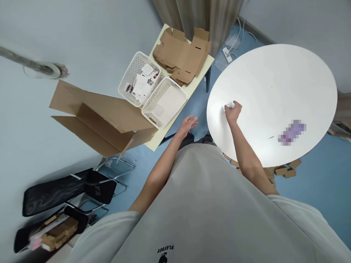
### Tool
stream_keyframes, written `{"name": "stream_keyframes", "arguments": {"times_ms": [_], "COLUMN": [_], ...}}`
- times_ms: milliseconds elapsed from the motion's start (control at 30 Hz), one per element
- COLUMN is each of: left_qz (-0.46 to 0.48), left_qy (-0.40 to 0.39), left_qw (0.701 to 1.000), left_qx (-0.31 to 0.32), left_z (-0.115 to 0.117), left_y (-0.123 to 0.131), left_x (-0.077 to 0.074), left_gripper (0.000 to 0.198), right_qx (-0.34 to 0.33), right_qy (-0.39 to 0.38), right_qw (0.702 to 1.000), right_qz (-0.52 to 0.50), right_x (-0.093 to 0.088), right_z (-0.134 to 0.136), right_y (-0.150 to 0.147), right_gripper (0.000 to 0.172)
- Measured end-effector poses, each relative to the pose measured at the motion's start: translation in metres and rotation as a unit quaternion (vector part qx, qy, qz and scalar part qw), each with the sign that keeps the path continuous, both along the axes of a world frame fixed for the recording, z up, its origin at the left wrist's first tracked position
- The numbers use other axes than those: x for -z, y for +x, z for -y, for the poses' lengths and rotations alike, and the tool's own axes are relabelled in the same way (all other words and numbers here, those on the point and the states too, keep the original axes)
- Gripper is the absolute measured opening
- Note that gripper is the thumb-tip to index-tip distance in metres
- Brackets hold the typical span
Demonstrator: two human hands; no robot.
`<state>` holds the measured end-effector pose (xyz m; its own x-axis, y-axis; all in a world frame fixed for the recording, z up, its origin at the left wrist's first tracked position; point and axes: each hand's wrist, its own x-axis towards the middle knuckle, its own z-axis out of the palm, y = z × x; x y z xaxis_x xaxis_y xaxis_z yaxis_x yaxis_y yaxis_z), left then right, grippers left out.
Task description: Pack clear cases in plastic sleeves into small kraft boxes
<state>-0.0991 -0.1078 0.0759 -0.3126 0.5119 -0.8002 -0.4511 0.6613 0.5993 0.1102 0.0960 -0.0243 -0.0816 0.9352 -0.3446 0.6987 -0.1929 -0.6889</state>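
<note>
My right hand (233, 112) is over the left part of the round white table (274, 87). Its thumb and fingers are closed around a small whitish piece with dark marks (230, 106), mostly hidden by the hand and too small to name. Off the table's left side, above the blue floor, hangs my left hand (188, 126), its fingers loosely stretched and apart with no held thing visible. The white basket (177, 113) is the thing nearest to it. A blurred-out purple item (293, 132) lies at the right of the round table.
A pale side table (201, 73) bears flattened cardboard boxes (183, 54) and another white basket (126, 80) with cards and packets. An open carton (106, 124) stands at the left, near black folding chairs (57, 193). A power strip (227, 54) lies on the floor.
</note>
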Motion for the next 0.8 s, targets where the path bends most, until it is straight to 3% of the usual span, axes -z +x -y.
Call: {"name": "stream_keyframes", "arguments": {"times_ms": [133, 233, 300, 367, 467, 567, 667, 800], "left_qz": [0.007, 0.006, -0.003, -0.019, -0.048, -0.081, -0.104, -0.090], "left_qy": [-0.002, 0.071, 0.145, 0.218, 0.286, 0.303, 0.285, 0.261], "left_qw": [0.999, 0.996, 0.988, 0.973, 0.951, 0.934, 0.918, 0.900], "left_qx": [-0.034, -0.046, -0.058, -0.071, -0.109, -0.171, -0.255, -0.336], "left_z": [0.016, 0.029, 0.043, 0.065, 0.107, 0.151, 0.185, 0.205], "left_y": [-0.021, -0.039, -0.052, -0.065, -0.083, -0.102, -0.120, -0.133], "left_x": [-0.011, -0.037, -0.067, -0.108, -0.168, -0.201, -0.195, -0.164], "left_gripper": [0.042, 0.040, 0.041, 0.042, 0.042, 0.038, 0.032, 0.024], "right_qx": [-0.086, -0.179, -0.252, -0.331, -0.452, -0.569, -0.683, -0.792], "right_qy": [0.031, 0.077, 0.112, 0.143, 0.180, 0.188, 0.156, 0.090], "right_qw": [0.994, 0.976, 0.953, 0.921, 0.852, 0.769, 0.686, 0.601], "right_qz": [-0.056, -0.102, -0.125, -0.149, -0.193, -0.225, -0.196, -0.052], "right_x": [-0.028, -0.057, -0.085, -0.121, -0.178, -0.217, -0.215, -0.162], "right_z": [-0.003, -0.003, 0.001, 0.013, 0.048, 0.104, 0.170, 0.250], "right_y": [-0.066, -0.132, -0.180, -0.228, -0.300, -0.374, -0.454, -0.562], "right_gripper": [0.056, 0.060, 0.065, 0.069, 0.071, 0.066, 0.060, 0.045]}}
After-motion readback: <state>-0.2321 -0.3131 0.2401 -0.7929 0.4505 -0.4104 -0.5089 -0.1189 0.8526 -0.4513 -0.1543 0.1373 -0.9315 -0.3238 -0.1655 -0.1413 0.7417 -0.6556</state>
